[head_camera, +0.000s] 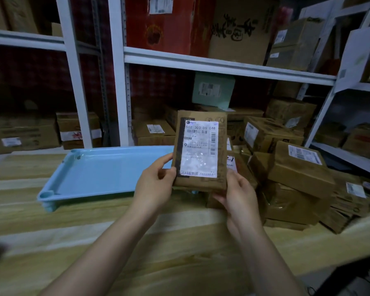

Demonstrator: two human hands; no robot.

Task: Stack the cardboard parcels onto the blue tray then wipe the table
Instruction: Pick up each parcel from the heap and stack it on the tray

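Across the top of the frame we see white metal shelving (222,65). At top centre a red box (158,24) stands just beside a brown carton (239,28) with black brush characters. Below, we find a pale green box (212,89); at middle left, labelled cartons (24,133) in shadow.

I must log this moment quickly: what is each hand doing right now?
Left hand: grips the left edge of the cardboard parcel.
Right hand: holds the same parcel at its lower right corner.
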